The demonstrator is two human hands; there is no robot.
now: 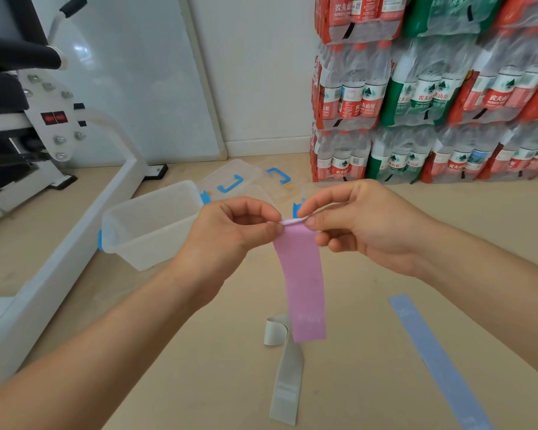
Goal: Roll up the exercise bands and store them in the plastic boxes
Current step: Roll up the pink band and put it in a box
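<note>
Centrally, left hand (230, 231) and right hand (364, 225): thumbs and forefingers of both pinched on the folded top edge of the pink band (305, 283), held in the air; its free length hangs straight down. Grey band (284, 367): on the floor below, one end curled over. Blue band (435, 358): flat on the floor, to the right. Clear plastic box (149, 221): open, on the floor just behind the left hand. Lids (230, 178) with blue handles: farther back. Shrink-wrapped water bottles (432, 97): stacked against the wall.

Second plastic box (305, 193) mostly behind hands
</note>
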